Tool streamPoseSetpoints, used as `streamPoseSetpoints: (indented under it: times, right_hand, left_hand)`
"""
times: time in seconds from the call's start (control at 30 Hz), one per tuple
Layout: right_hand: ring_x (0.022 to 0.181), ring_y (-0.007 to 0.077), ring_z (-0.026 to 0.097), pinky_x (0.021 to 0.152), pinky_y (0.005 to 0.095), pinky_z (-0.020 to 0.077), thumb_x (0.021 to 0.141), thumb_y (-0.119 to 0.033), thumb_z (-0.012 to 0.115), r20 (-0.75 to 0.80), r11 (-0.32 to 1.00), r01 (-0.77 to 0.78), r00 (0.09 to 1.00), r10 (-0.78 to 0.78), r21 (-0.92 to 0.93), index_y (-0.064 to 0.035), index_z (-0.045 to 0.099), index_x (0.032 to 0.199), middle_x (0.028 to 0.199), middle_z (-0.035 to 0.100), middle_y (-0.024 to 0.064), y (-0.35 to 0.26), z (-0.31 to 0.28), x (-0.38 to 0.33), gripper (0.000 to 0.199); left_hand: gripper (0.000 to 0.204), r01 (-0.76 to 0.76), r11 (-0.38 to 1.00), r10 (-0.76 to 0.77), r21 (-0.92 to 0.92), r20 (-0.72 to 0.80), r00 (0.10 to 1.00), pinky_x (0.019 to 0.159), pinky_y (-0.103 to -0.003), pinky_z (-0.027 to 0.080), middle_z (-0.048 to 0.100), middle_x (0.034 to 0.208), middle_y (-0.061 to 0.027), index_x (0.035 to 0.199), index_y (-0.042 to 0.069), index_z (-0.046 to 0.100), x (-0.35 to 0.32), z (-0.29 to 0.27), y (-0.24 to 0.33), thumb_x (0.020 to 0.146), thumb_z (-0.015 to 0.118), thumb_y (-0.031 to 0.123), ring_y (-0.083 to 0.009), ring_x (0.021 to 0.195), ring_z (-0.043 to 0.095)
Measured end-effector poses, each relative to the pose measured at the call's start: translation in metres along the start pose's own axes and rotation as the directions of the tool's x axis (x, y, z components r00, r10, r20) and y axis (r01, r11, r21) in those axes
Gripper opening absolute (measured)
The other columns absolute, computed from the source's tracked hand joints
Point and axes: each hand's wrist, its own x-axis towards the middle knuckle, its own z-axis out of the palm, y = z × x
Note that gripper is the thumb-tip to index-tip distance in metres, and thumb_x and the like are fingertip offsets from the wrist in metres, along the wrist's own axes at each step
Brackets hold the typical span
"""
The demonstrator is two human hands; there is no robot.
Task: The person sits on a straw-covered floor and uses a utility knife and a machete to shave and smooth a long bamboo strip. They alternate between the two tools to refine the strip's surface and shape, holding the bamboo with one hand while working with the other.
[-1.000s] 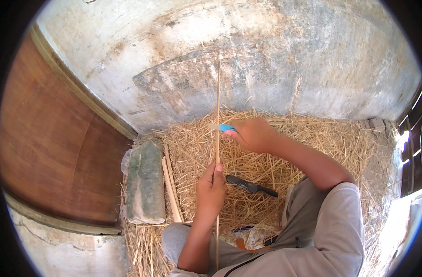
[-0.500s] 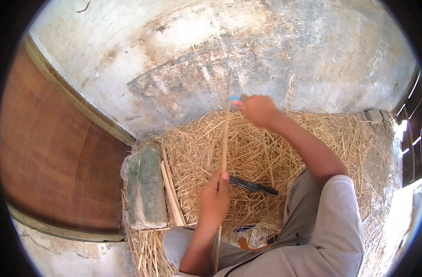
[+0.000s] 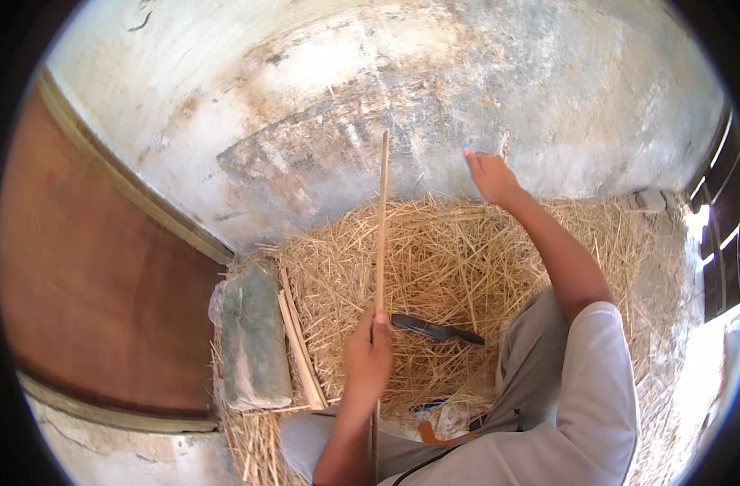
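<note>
My left hand (image 3: 367,356) is closed around a long, thin wooden stick (image 3: 382,227). The stick stands nearly upright in the picture, its lower end passing beside my left forearm. Farther up and to the right, my right hand (image 3: 493,178) is closed, apart from the stick. A small light-blue object (image 3: 465,147) pokes out at its fingertips; the rest is hidden, so its kind is unclear. On the straw just right of my left hand lies a knife (image 3: 436,329) with a dark blade and black handle.
Loose straw (image 3: 451,251) covers the floor up to a stained wall (image 3: 564,97). On the left, a grey-green block (image 3: 256,348) in clear plastic lies beside several wooden strips (image 3: 299,348). A brown door panel (image 3: 111,259) stands farther left. An orange item (image 3: 428,433) is near my lap.
My right hand has moved right and slightly up, away from the stick, with the blue object. The stick, still in my left hand, has shifted slightly left.
</note>
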Motion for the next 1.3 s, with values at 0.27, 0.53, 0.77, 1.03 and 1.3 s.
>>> streamPoseSetpoints:
  times: [0.27, 0.53, 0.77, 1.03, 1.3]
  right_hand:
    - [0.07, 0.0378, 0.065, 0.064, 0.0495, 0.0506, 0.108, -0.053, 0.034, 0.221, 0.824, 0.567, 0.805, -0.551, -0.011, -0.0026, 0.059, 0.095, 0.075, 0.064, 0.0202, -0.114, 0.026, -0.103, 0.058]
    - [0.058, 0.0386, 0.063, 0.056, 0.0502, 0.0485, 0.107, -0.049, 0.04, 0.31, 0.766, 0.642, 0.727, -0.613, 0.01, -0.0039, 0.061, 0.089, 0.063, 0.061, 0.0164, -0.137, 0.032, -0.137, 0.053]
    - [0.056, 0.037, 0.064, 0.054, 0.0484, 0.0488, 0.106, -0.051, 0.041, 0.331, 0.715, 0.698, 0.664, -0.67, 0.047, -0.0033, 0.064, 0.091, 0.063, 0.063, 0.0165, -0.142, 0.044, -0.144, 0.055]
    - [0.045, 0.0317, 0.058, 0.045, 0.0427, 0.0439, 0.104, -0.054, 0.044, 0.194, 0.615, 0.782, 0.622, -0.759, -0.102, -0.0067, 0.064, 0.088, 0.055, 0.058, 0.011, -0.131, 0.061, -0.125, 0.054]
    - [0.05, 0.0301, 0.06, 0.046, 0.041, 0.0443, 0.104, -0.057, 0.042, 0.201, 0.714, 0.671, 0.741, -0.641, -0.197, -0.0093, 0.065, 0.087, 0.061, 0.062, 0.0094, -0.133, 0.056, -0.11, 0.055]
  left_hand:
    - [0.035, 0.004, 0.976, -0.019, -0.219, -0.069, 0.997, 0.051, -0.024, 0.038, 0.052, 0.066, 0.0016, 0.113, -0.001, 0.064, 0.022, -0.002, 0.014, 0.11, 0.046, 0.029, -0.0062, 0.057, 0.047]
    - [0.028, 0.136, 0.95, -0.133, -0.28, 0.032, 0.991, 0.044, -0.024, 0.038, 0.055, 0.067, 0.0012, 0.109, 0.001, 0.066, 0.026, -0.008, 0.015, 0.107, 0.055, 0.027, -0.006, 0.049, 0.047]
    - [0.03, 0.117, 0.97, -0.115, -0.215, 0.021, 0.993, 0.043, -0.024, 0.039, 0.055, 0.066, 0.0011, 0.104, 0.002, 0.065, 0.027, -0.011, 0.012, 0.108, 0.053, 0.029, -0.0061, 0.048, 0.048]
    - [0.031, 0.064, 0.99, -0.067, -0.123, -0.021, 0.998, 0.042, -0.024, 0.034, 0.05, 0.067, 0.0033, 0.103, 0.003, 0.063, 0.027, -0.01, 0.004, 0.108, 0.052, 0.031, -0.005, 0.048, 0.043]
    - [0.03, -0.024, 0.999, 0.027, 0.041, -0.08, 0.996, 0.045, -0.025, 0.035, 0.053, 0.064, 0.0024, 0.096, 0.003, 0.065, 0.023, -0.007, 0.006, 0.107, 0.053, 0.028, -0.0054, 0.05, 0.046]
